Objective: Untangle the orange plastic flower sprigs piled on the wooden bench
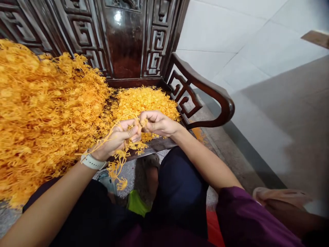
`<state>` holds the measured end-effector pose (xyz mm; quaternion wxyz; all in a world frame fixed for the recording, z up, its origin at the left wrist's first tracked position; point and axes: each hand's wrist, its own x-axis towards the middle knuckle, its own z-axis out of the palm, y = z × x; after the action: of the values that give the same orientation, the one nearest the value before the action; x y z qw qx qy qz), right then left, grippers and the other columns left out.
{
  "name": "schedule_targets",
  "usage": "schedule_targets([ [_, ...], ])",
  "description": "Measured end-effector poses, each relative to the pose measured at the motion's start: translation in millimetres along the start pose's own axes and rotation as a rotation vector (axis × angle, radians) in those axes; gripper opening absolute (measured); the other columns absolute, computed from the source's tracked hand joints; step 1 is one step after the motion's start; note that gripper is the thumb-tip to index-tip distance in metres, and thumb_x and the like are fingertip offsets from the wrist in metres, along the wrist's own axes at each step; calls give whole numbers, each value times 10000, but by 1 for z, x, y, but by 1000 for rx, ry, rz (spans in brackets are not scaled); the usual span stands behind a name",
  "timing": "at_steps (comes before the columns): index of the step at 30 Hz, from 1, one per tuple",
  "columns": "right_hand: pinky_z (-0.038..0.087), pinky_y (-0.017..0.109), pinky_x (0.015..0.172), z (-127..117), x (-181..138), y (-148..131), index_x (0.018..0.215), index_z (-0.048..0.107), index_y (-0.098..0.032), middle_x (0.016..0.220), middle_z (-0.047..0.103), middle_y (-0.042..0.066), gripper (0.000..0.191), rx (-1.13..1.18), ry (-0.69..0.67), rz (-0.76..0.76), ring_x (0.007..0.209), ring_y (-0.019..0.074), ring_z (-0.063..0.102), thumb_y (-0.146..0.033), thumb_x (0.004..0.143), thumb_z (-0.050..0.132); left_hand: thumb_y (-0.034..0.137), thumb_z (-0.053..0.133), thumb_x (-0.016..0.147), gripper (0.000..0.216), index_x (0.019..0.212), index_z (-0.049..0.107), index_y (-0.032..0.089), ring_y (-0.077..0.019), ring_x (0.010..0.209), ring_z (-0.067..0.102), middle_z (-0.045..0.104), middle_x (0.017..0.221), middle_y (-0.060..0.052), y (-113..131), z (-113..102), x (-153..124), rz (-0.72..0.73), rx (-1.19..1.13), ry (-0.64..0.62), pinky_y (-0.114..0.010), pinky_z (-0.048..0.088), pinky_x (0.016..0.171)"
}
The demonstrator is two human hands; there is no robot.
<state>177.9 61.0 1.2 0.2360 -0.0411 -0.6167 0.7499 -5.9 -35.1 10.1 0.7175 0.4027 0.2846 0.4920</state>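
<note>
Over a dark wooden bench [159, 145], grasped yellow flower stems [120, 153] in the left grip [119, 137], hanging lengthwise toward the floor [130, 173]; pinched a yellow piece [144, 122] in the right grip [160, 125], just beside the left and nearer the smaller heap [145, 99] beyond

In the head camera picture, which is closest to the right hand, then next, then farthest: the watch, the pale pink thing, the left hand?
1. Left hand: just left of it.
2. Watch: on the left wrist.
3. Pale pink thing: far right, low down.
</note>
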Motion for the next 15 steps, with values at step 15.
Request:
schedule_targets([
  [15, 394, 592, 1208, -66, -6, -2, 1425, 571, -160, 1486, 525, 219, 665, -993, 907, 170, 1390, 359, 498, -336, 831, 812, 380, 995, 690, 382, 871, 752, 147, -61, 598, 530, 642, 820, 9, 4, -10, 5, 14, 101, 597, -138, 510, 516],
])
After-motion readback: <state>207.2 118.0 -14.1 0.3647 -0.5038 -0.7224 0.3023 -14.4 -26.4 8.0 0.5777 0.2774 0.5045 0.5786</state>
